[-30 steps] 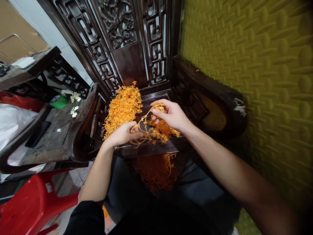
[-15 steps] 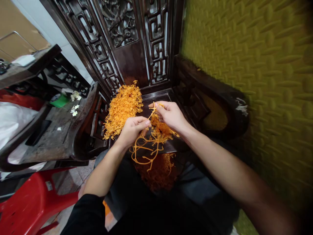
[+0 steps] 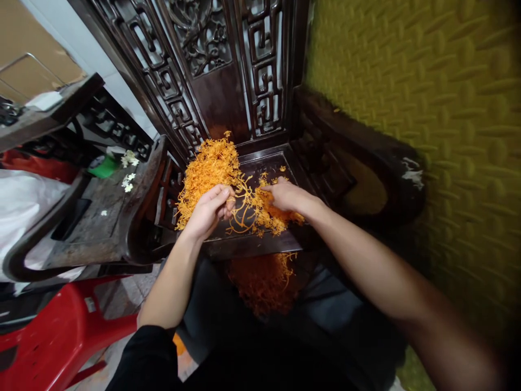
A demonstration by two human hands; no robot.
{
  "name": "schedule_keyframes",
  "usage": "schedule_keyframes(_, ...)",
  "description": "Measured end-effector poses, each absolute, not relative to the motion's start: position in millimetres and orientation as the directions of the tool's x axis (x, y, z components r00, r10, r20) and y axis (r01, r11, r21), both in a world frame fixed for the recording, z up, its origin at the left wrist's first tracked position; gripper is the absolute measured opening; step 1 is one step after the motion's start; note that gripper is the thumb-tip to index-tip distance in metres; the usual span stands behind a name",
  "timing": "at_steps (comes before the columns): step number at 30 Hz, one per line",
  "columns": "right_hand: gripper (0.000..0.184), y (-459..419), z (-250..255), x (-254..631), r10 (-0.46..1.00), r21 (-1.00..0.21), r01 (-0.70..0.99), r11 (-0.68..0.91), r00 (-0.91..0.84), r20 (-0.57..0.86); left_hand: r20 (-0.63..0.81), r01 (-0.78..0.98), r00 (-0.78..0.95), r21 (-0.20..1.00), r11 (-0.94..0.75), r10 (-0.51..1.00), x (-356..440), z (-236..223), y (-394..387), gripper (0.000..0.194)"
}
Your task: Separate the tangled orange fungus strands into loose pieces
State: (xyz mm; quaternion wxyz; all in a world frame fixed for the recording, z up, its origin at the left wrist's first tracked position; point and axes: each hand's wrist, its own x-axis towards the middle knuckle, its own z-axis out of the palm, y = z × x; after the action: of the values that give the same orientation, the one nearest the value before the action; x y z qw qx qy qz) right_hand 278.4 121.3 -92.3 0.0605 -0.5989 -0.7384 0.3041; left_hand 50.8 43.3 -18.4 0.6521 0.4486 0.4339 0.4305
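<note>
My left hand (image 3: 211, 210) is closed, its thumb and fingers pinching a bunch of thin, orange, branching strands (image 3: 244, 206) that spread out to its right. Just beyond that hand rises a tall heap of similar orange strands (image 3: 211, 163) on the dark wooden chair seat (image 3: 268, 160). Over a smaller, lower pile of short orange pieces (image 3: 271, 220) is my right hand (image 3: 287, 195), palm down. Its index finger stretches out to the left, while the other fingers are mostly hidden against the pile; nothing can be seen held in it.
A carved dark chair back (image 3: 222, 103) stands behind the seat, and a curved armrest (image 3: 366, 141) lies right. More orange strands (image 3: 264, 282) sit low between my knees. At left are a wooden side table (image 3: 97, 217), white flowers (image 3: 128, 182) and a red plastic chair (image 3: 61, 331).
My hands have moved apart. The right one has come down onto the smaller pile; the left has lowered slightly leftward, still holding the strands, which now hang over the seat.
</note>
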Motion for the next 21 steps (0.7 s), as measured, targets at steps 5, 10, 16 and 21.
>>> schedule_keyframes(5, 0.048, 108.8, -70.1, 292.2, 0.958, -0.583, 0.777, 0.238, -0.288, 0.007, -0.168, -0.212, 0.226, 0.953, 0.217, 0.960, 46.2, -14.2, 39.1, 0.032)
schedule_keyframes(10, 0.052, 84.6, -43.0, 271.7, 0.923, -0.995, 0.027, 0.099, -0.377, 0.082, -0.135, -0.160, 0.207, 0.972, 0.170, 0.969, 49.4, -20.1, 38.5, 0.038)
schedule_keyframes(16, 0.032, 77.4, -51.7, 250.4, 0.931, -0.958, -0.258, -0.126, -0.363, -0.025, -0.125, -0.057, 0.241, 0.988, 0.142, 0.963, 57.8, -29.2, 36.7, 0.052)
schedule_keyframes(21, 0.046, 79.2, -43.5, 260.4, 0.939, -0.867, -0.464, -0.182, -0.343, -0.014, -0.129, 0.069, 0.176, 0.991, 0.119, 0.976, 65.7, -30.4, 35.9, 0.050)
